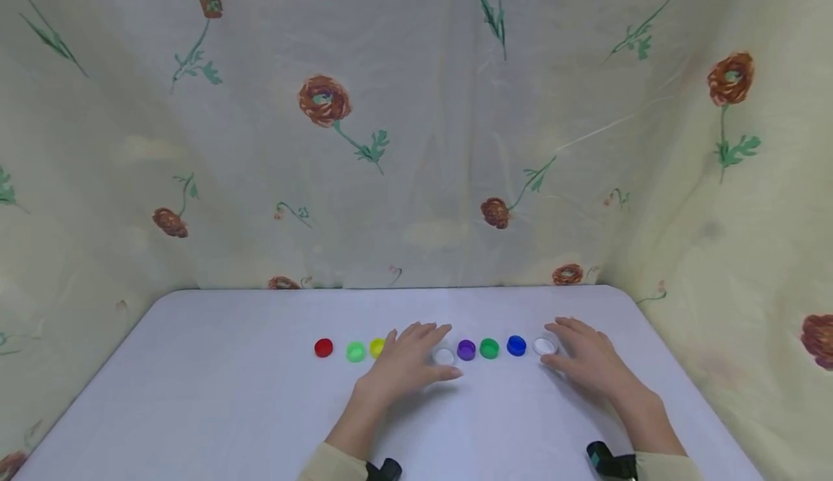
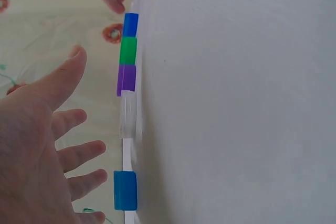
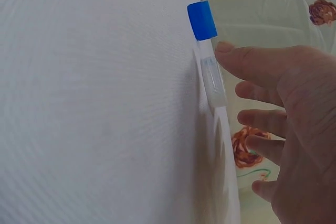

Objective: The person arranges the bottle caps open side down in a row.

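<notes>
As I look down through the head camera, I have both hands above the white surface [image 1: 228, 394], where a row of small round caps runs from side to side. The left hand [image 1: 411, 359] is spread wide, thumb well apart from its fingers, and holds nothing; the left clear cap [image 1: 444, 356] lies on the surface in the gap between thumb and fingers. The right hand [image 1: 591, 358] is likewise spread and has hold of nothing, its thumb and fingers reaching to either side of the right clear cap [image 1: 544, 346], which lies flat at the row's right end; I cannot tell whether a fingertip touches it

Between the two clear ones I count the purple cap [image 1: 466, 350], the green cap [image 1: 489, 348] and the blue cap [image 1: 517, 346]. Left of the left hand I see the red cap [image 1: 323, 348], the light green cap [image 1: 356, 352] and the yellow cap [image 1: 377, 348], that last one partly covered by the hand. My left wrist view also gives me a lighter blue cap [image 2: 125, 190] near the fingers. A flower-printed curtain [image 1: 416, 141] hangs behind the surface
</notes>
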Demonstrator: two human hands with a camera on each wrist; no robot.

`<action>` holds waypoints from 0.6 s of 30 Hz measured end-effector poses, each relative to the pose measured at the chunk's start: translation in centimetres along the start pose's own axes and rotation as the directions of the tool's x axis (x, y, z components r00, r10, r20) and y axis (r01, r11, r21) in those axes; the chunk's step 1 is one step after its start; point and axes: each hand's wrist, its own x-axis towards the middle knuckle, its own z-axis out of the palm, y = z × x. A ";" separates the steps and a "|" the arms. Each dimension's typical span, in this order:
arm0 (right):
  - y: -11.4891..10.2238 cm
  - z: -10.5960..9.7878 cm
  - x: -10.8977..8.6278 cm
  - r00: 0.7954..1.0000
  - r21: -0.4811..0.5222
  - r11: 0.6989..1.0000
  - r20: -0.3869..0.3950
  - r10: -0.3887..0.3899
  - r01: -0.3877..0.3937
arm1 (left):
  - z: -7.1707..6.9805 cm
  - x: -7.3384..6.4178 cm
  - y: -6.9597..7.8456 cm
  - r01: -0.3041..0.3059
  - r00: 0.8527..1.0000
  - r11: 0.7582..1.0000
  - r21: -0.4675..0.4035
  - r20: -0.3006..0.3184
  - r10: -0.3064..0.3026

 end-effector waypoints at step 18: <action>-1.3 0.4 0.3 1.000 0.023 1.000 -0.005 0.007 -0.006 | 0.9 1.2 3.0 -0.034 0.999 0.999 -0.018 0.004 0.034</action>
